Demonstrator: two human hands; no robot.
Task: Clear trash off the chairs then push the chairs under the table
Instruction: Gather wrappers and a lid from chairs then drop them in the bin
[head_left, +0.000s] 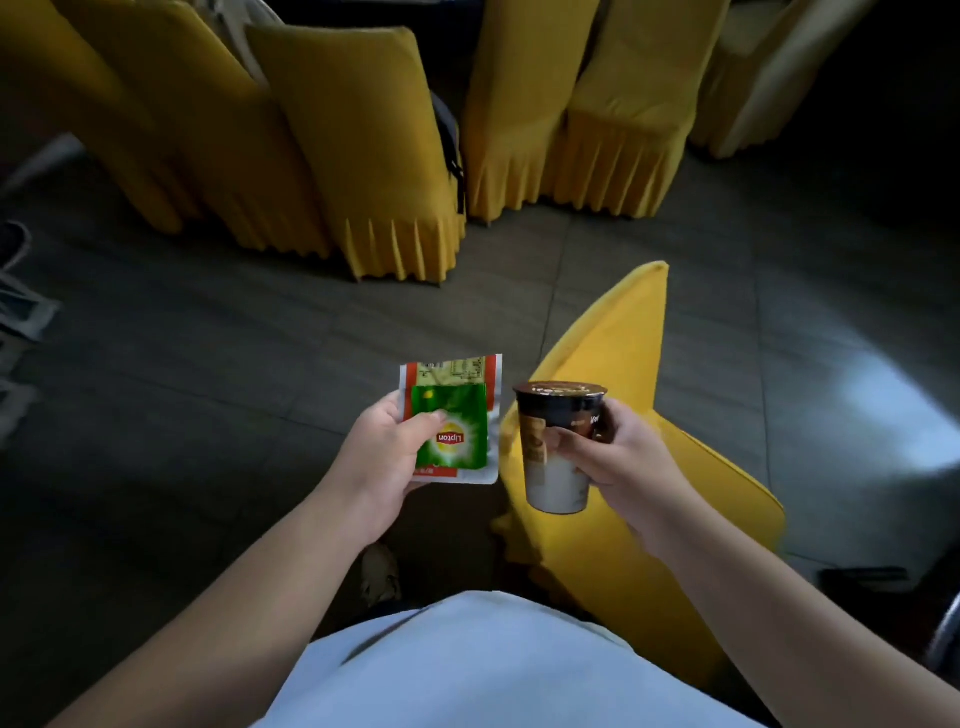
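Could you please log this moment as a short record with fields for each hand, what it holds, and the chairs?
left hand: left hand pinches two flat packets, thumb on top
packets: green Lipton tea sachet over a white and red wrapper
right hand: right hand grips the cup, fingers curled round it
cup: dark drink cup, upright, lid sealed
near chair: yellow-covered chair below the cup
far chairs: row of yellow-covered chairs across the floor
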